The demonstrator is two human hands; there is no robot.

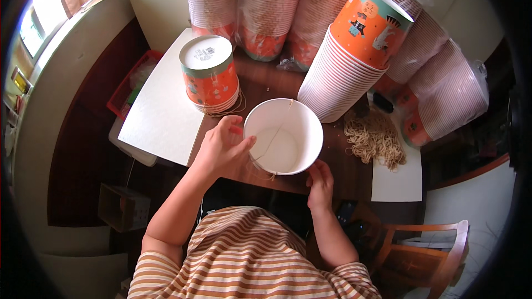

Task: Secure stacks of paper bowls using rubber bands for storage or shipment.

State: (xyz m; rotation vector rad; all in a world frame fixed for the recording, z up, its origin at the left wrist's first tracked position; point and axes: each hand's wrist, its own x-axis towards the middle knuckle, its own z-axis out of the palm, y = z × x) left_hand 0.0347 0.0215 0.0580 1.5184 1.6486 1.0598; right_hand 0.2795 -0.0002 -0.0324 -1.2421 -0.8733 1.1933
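Note:
A white-lined paper bucket (282, 144) faces mouth up in front of my body. A thin tan cord crosses its inside, knotted at the far rim and again at the near rim. My left hand (221, 147) is at the bucket's left side, thumb over the rim and fingers curled outside it. My right hand (320, 184) grips the lower right wall, its fingertips partly hidden behind the bucket. Upside down at the left stands a short stack of orange and green printed buckets (210, 77), with cord loops around its base.
Right of centre leans a tall bucket stack (338, 72), an orange printed one on top. Bagged bucket stacks (266, 11) line the back. A heap of tan cords (377, 138) lies on the right. White boards (160, 111) rest on the brown table; a wooden chair (443, 254) stands lower right.

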